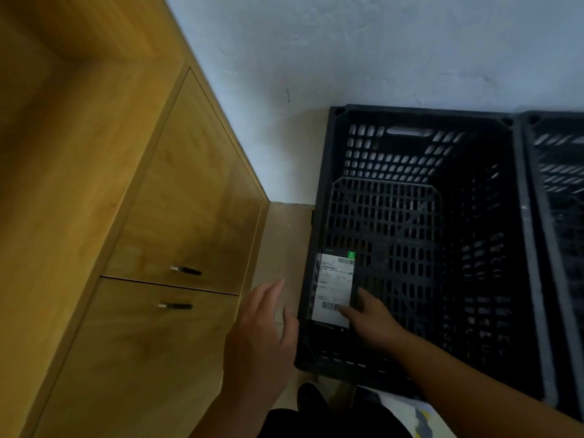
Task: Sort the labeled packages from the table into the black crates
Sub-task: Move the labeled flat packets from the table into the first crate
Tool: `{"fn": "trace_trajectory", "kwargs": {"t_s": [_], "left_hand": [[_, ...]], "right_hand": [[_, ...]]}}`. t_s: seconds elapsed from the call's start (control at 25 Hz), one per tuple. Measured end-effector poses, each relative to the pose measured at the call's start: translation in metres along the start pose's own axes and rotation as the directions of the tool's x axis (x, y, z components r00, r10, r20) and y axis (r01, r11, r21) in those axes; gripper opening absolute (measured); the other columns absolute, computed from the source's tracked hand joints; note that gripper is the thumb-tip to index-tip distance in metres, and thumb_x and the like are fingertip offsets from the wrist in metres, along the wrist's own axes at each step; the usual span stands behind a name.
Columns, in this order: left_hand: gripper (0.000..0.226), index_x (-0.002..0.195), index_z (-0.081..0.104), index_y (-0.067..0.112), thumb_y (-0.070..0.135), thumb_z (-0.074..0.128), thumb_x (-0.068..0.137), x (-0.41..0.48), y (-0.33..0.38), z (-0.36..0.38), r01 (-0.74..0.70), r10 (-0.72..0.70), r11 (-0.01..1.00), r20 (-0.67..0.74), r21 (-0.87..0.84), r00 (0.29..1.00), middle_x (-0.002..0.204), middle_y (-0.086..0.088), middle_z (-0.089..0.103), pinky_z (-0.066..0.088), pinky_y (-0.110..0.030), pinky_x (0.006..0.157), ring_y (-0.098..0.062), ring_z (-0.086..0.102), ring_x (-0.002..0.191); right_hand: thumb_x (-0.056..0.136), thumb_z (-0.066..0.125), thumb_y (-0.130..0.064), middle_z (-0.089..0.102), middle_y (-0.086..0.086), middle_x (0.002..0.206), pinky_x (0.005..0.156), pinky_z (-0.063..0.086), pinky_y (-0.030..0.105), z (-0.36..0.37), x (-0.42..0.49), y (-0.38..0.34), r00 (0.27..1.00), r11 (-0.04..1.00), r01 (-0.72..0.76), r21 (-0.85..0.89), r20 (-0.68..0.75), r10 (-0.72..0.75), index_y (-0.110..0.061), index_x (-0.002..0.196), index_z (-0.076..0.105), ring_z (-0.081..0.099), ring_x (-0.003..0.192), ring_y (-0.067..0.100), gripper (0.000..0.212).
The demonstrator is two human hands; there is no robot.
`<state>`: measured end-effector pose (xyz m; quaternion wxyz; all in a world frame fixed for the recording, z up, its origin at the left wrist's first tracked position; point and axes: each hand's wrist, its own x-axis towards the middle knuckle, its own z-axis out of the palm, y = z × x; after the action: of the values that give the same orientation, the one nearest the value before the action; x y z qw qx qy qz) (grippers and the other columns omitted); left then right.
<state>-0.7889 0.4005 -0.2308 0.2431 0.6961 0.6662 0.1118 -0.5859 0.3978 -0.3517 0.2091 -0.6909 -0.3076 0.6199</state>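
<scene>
A black perforated crate (417,115) stands on the floor against the wall. Inside it, along its left wall, lies a dark flat package (331,289) with a white shipping label and a small green sticker. My right hand (369,317) reaches down into the crate and holds the package's near right edge, thumb on the label and a finger along its side. My left hand (262,336) hovers just outside the crate's left wall with fingers relaxed and holds nothing. A second black crate (556,184) adjoins the first on the right, partly cut off by the frame edge.
A wooden cabinet (132,248) with two dark door handles fills the left side, leaving a narrow strip of tan floor (284,235) between it and the crate. A white plastered wall (379,49) runs behind. A pale bag (414,412) lies at the bottom edge beside my dark clothing.
</scene>
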Motion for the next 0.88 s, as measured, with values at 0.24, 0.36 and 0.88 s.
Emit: {"fn": "trace_trajectory", "kwargs": {"t_s": [0.24,0.36,0.88], "left_hand": [[0.042,0.139,0.058,0.034,0.035,0.061,0.097,-0.036,0.069,-0.055,-0.173,0.166,0.983,0.106,0.065,0.980,0.130,0.021,0.059,0.040,-0.018,0.094,-0.002,0.052,0.120],[0.041,0.138,0.056,0.038,0.047,0.056,0.097,-0.049,0.112,-0.087,-0.209,0.189,0.974,0.192,0.090,0.963,0.132,0.023,0.056,0.043,-0.019,0.097,-0.003,0.050,0.122],[0.048,0.146,0.040,0.049,0.060,0.039,0.099,-0.103,0.304,-0.144,-0.715,0.695,0.697,0.296,-0.054,0.655,0.140,0.032,0.044,0.035,-0.015,0.106,0.005,0.040,0.134]], "right_hand": [[0.096,0.058,-0.038,0.057,-0.006,0.133,0.105,0.043,0.031,-0.049,-0.135,-0.064,0.907,0.748,0.071,-0.660,-0.270,-0.324,-0.022,0.147,0.044,0.055,0.121,0.016,0.055],[0.095,0.050,-0.046,0.057,-0.003,0.118,0.095,0.044,0.033,-0.072,-0.211,-0.105,0.881,0.595,0.006,-0.804,-0.277,-0.384,-0.024,0.131,0.051,0.054,0.112,0.021,0.042],[0.097,0.043,-0.053,0.047,-0.005,0.128,0.103,0.039,0.032,-0.169,-0.457,-0.151,0.713,0.670,-0.170,-0.722,-0.560,-0.422,-0.027,0.133,0.042,0.045,0.123,0.019,0.044]]}}
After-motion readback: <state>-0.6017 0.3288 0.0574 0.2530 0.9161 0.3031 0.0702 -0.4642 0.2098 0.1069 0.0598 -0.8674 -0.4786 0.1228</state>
